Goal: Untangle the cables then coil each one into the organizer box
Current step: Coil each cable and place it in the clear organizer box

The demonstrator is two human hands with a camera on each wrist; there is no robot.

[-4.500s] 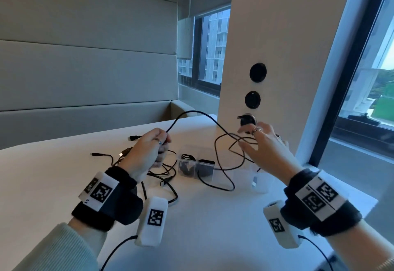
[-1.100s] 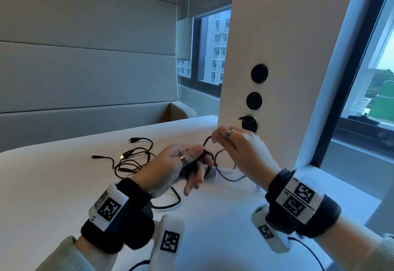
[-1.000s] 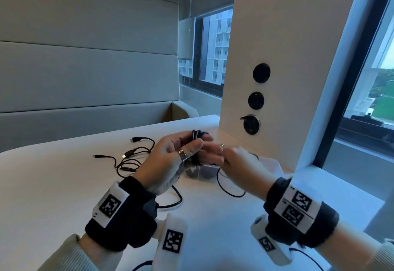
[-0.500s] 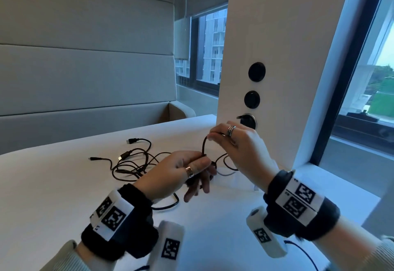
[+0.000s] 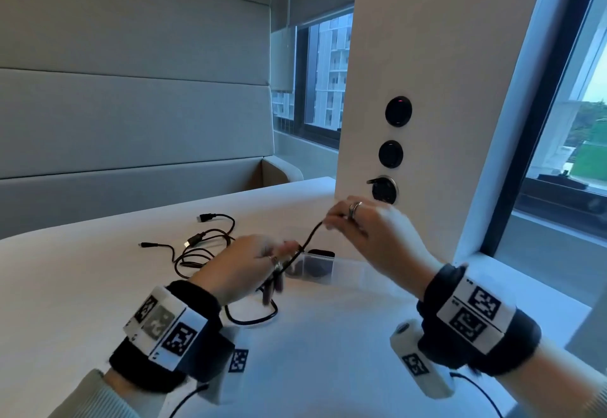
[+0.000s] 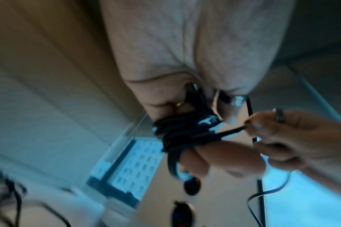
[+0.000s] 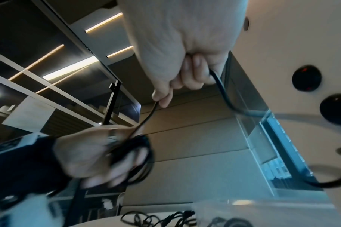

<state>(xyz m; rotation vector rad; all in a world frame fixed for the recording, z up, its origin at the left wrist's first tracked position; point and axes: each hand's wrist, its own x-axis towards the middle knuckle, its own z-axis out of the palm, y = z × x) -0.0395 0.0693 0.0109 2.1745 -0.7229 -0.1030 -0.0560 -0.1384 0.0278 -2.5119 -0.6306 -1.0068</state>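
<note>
A black cable [image 5: 303, 246] runs taut between my two hands above the white table [image 5: 98, 286]. My left hand [image 5: 262, 263] holds a coil of this cable [image 6: 185, 132], wound in several turns round its fingers with the thumb on top. My right hand [image 5: 335, 220], higher and to the right, pinches the free length [image 7: 146, 119] between thumb and forefinger. The rest of the cable hangs in a loop [image 7: 320, 182] below the right hand. The clear organizer box [image 5: 354, 274] lies just behind my hands, with dark coiled cables in its left compartments.
A loose tangle of black cables [image 5: 203, 246] with USB plugs lies on the table behind my left hand. A white pillar [image 5: 427, 72] with round black sockets [image 5: 391, 154] stands right behind the box. Padded wall and bench run along the back left.
My right hand has circled round the left hand with the cable, adding turns to the coil. The loose length on the table has shortened, and the right hand now draws the cable up to the right.
</note>
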